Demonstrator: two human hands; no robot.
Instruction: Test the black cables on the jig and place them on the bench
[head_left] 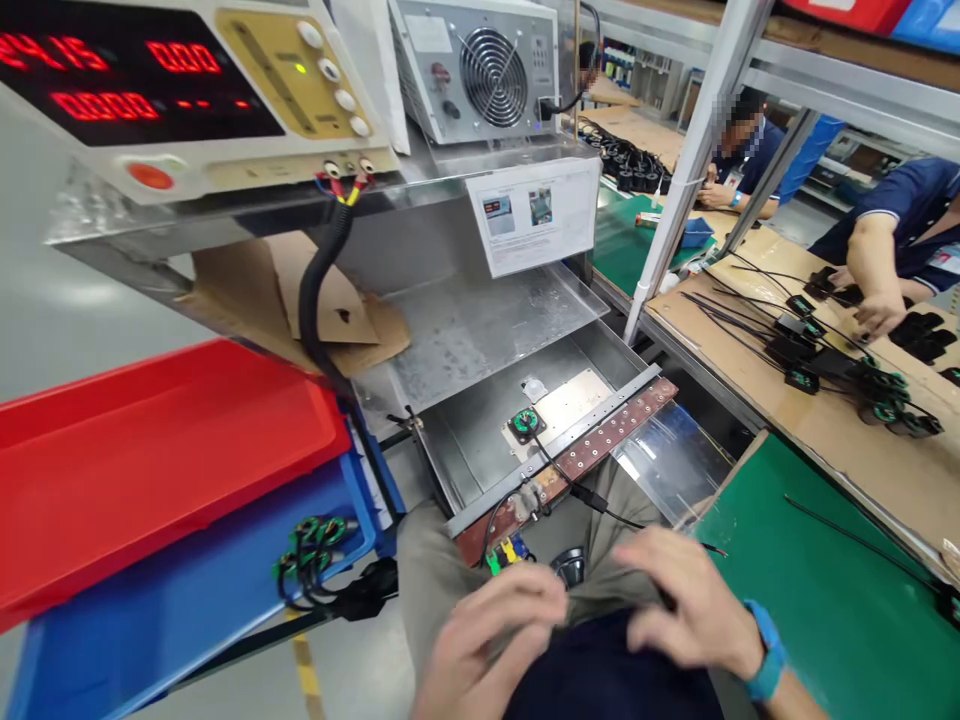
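Observation:
My left hand (487, 635) lies low in front of me over my lap, fingers stretched toward the right, with nothing visible in it. My right hand (679, 600), with a blue wristband, sits just beside it with fingers bent down and smeared by motion. A small black part with a green coil (525, 422) rests on a plate in the metal test drawer (480, 340) above my knees. Its thin black cable (589, 497) runs down past the top of my right hand.
A tester with red digits (150, 90) and a fan-fronted power unit (487, 75) stand on the shelf above. Left are a red bin (150, 450) and a blue bin (187, 620) holding green coils (311, 545). A green mat (825, 600) lies right; co-workers' arms (874, 270) handle black parts.

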